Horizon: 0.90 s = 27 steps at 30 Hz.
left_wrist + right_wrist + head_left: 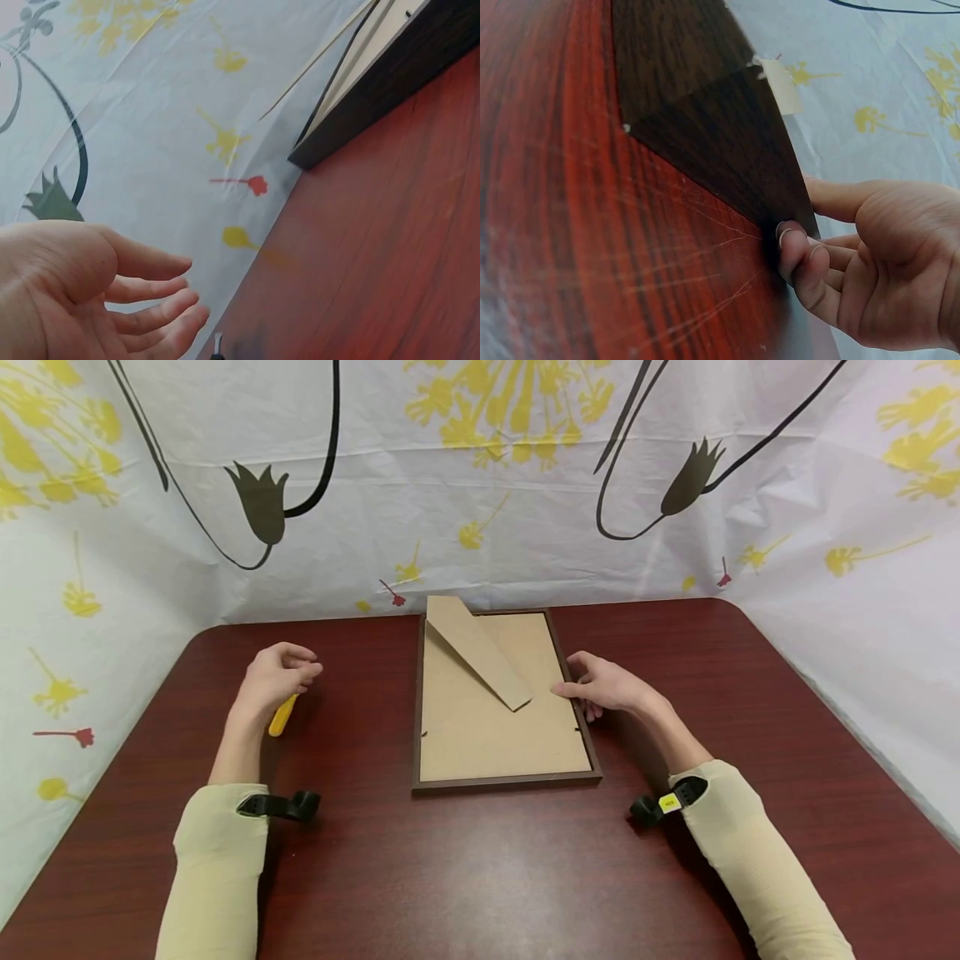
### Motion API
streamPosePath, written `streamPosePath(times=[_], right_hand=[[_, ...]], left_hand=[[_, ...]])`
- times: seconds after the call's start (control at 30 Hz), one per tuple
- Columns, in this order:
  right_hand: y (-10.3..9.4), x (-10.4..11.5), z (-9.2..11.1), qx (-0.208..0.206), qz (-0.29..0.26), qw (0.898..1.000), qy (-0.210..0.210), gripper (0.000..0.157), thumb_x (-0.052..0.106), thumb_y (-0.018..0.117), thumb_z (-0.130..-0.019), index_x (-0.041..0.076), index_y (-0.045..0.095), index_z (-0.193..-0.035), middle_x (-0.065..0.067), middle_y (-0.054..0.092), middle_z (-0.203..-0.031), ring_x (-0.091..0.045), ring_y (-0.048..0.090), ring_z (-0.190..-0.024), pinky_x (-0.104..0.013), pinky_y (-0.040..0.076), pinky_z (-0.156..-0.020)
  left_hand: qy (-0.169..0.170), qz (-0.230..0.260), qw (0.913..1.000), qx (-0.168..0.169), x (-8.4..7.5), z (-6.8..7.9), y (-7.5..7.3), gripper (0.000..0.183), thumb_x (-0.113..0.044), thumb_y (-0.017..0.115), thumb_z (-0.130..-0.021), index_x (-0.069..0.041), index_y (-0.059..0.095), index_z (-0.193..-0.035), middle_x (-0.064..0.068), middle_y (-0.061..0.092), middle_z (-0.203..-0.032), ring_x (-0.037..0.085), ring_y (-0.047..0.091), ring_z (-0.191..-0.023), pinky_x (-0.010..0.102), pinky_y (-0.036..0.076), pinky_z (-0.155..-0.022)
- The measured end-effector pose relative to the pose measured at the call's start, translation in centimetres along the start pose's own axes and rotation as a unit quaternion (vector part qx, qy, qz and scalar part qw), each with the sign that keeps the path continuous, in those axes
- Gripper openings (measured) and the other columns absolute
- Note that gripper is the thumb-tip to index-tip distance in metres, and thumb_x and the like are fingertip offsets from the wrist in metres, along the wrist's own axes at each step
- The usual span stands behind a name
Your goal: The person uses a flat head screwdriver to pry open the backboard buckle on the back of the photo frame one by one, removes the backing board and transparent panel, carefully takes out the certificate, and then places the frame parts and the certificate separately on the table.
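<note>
A picture frame [507, 783] lies face down, its beige backing board [487, 743] turned up and its cardboard stand [480, 652] slanting across the board. At the frame's right side, my right hand [603, 683] grips the dark edge, thumb on top and fingertips against the outer side. The right wrist view shows this hand [900, 255] close to the frame's corner. Well left of the frame, my left hand [277, 675] hovers with loosely bent fingers and nothing between them. Partly hidden below it is a yellow-handled screwdriver [282, 717]; its metal tip [217, 343] shows in the left wrist view.
The dark red wooden table [480, 877] has a rounded far edge. White sheeting [360, 560] with yellow, red and dark flower prints hangs behind and at both sides. Black straps with small devices [660, 806] sit on both sleeves.
</note>
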State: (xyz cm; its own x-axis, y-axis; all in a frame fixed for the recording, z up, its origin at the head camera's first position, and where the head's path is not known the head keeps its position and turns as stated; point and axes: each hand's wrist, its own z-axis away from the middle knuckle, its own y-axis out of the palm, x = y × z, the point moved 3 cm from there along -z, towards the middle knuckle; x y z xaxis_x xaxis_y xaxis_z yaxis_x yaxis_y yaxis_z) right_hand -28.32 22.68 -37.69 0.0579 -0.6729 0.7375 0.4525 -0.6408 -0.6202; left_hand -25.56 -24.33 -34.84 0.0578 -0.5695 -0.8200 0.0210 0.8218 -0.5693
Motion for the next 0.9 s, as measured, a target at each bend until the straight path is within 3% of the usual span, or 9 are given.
streamPosePath(times=[0.17,0.33,0.47,0.9], right_hand=[[0.0,0.0,0.0,0.001,-0.001,1.0,0.0,0.083,0.036,0.068,-0.098,-0.003,0.022,-0.154,-0.009,0.059,-0.072,-0.023,0.06,-0.056,-0.036,0.051,-0.06],[0.0,0.0,0.0,0.0,-0.004,1.0,-0.001,0.082,0.036,0.068,-0.098,-0.003,0.023,-0.154,-0.009,0.058,-0.072,-0.023,0.06,-0.056,-0.036,0.051,-0.06],[0.0,0.0,0.0,-0.002,-0.008,1.0,0.002,0.081,0.035,0.068,-0.098,-0.002,0.023,-0.153,-0.009,0.058,-0.071,-0.023,0.059,-0.056,-0.035,0.051,-0.06],[-0.1,0.0,0.0,-0.001,-0.013,1.0,0.001,0.08,0.034,0.068,-0.098,-0.004,0.023,-0.153,-0.009,0.057,-0.07,-0.023,0.059,-0.056,-0.036,0.051,-0.06]], left_hand=[[-0.036,-0.02,0.9985,-0.035,1.0,0.0,-0.9,0.042,-0.019,0.061,-0.101,0.008,0.053,-0.132,0.02,0.058,-0.114,0.036,0.061,-0.101,0.031,0.055,-0.078],[-0.061,-0.033,0.9967,-0.043,1.8,0.1,-1.4,0.045,-0.019,0.062,-0.1,0.009,0.05,-0.133,0.022,0.058,-0.115,0.037,0.061,-0.101,0.038,0.053,-0.083],[-0.078,-0.048,0.9955,-0.023,2.4,0.1,-1.7,0.049,-0.02,0.064,-0.099,0.011,0.047,-0.133,0.025,0.058,-0.113,0.037,0.059,-0.098,0.045,0.051,-0.086],[-0.11,-0.07,0.9904,0.046,3.3,-0.1,-1.8,0.057,-0.018,0.072,-0.094,0.011,0.045,-0.135,0.028,0.051,-0.119,0.039,0.053,-0.102,0.048,0.049,-0.09]])
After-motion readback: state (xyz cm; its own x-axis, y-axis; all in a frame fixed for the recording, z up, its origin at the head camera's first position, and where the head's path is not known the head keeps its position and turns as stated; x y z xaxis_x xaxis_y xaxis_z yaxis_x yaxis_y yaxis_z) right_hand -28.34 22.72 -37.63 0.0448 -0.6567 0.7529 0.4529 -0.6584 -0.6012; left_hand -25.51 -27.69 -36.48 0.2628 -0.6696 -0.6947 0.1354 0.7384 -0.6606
